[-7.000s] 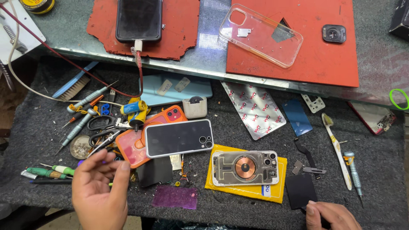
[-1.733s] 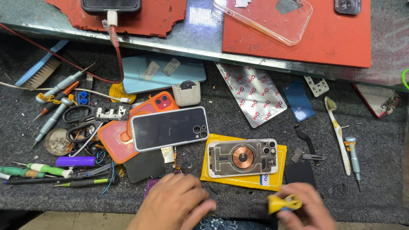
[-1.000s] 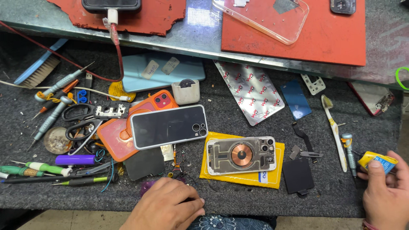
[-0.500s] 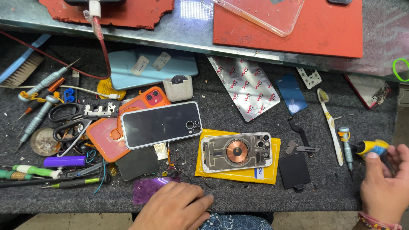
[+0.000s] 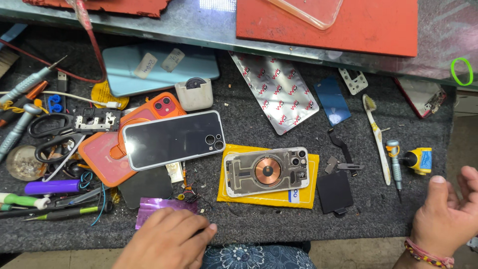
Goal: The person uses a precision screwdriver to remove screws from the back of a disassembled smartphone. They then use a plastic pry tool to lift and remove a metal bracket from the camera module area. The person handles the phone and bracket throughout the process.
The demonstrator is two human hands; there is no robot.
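The small yellow tool (image 5: 418,160) lies on the dark felt mat (image 5: 279,231), just above your right hand (image 5: 445,214), whose fingers are spread and empty. Your left hand (image 5: 167,244) rests flat, holding nothing, touching crinkled purple foil (image 5: 157,205).

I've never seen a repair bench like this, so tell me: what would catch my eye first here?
Probably the opened phone back with its copper coil, lying on a yellow pad mid-bench. Left of it, a dark phone rests across an orange case. The left hand lies flat at the near edge; the right hand hovers empty beside a small yellow tool.
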